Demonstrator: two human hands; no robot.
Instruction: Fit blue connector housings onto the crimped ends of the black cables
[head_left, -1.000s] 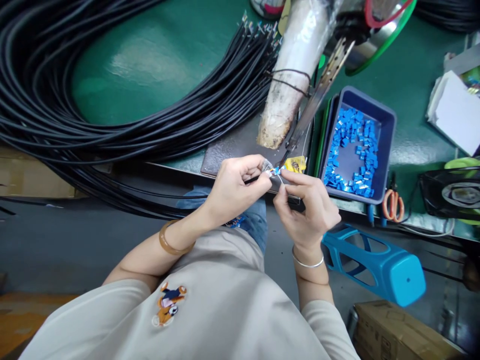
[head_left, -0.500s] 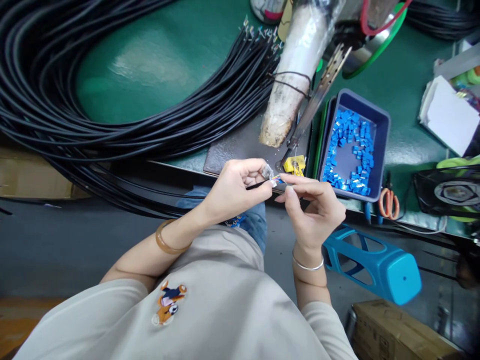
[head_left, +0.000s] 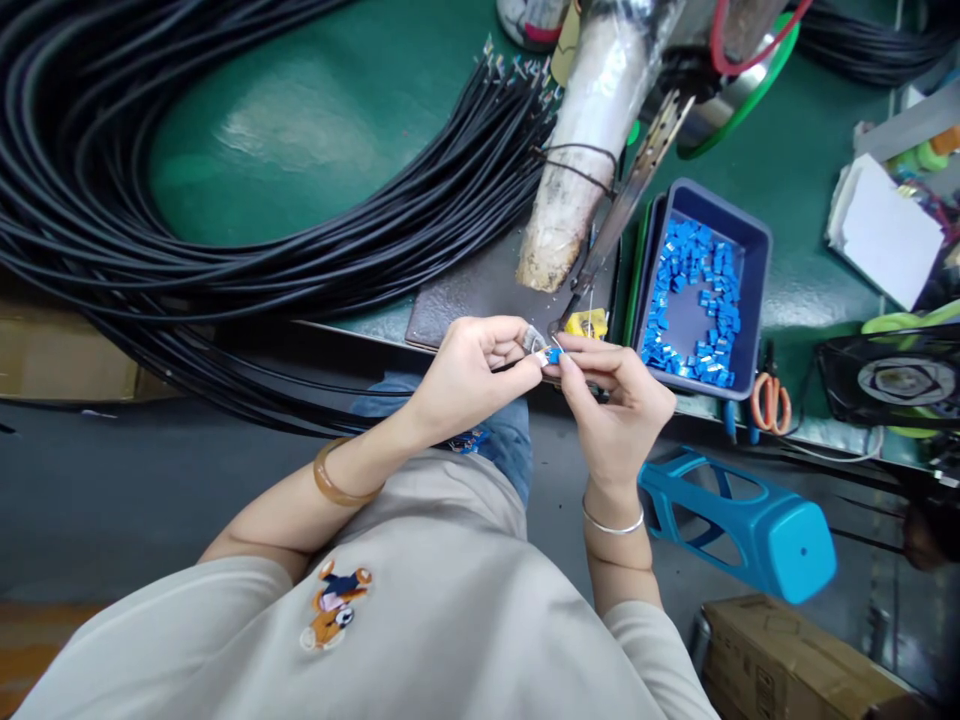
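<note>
Your left hand (head_left: 472,378) is pinching a whitish cable end (head_left: 541,358) between thumb and fingers, while your right hand (head_left: 619,405) is holding a small blue piece (head_left: 553,355) right beside it — fingertips nearly closed. Both parts are sitting just below the soldering iron (head_left: 622,215) (the wires are too tiny to tell apart), with the tray (head_left: 756,290) standing to the right.

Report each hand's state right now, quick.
Left hand: closed, pinching a cable end.
Right hand: closed, fingertips at the small blue piece; whether it grips anything else cannot be told.
</note>
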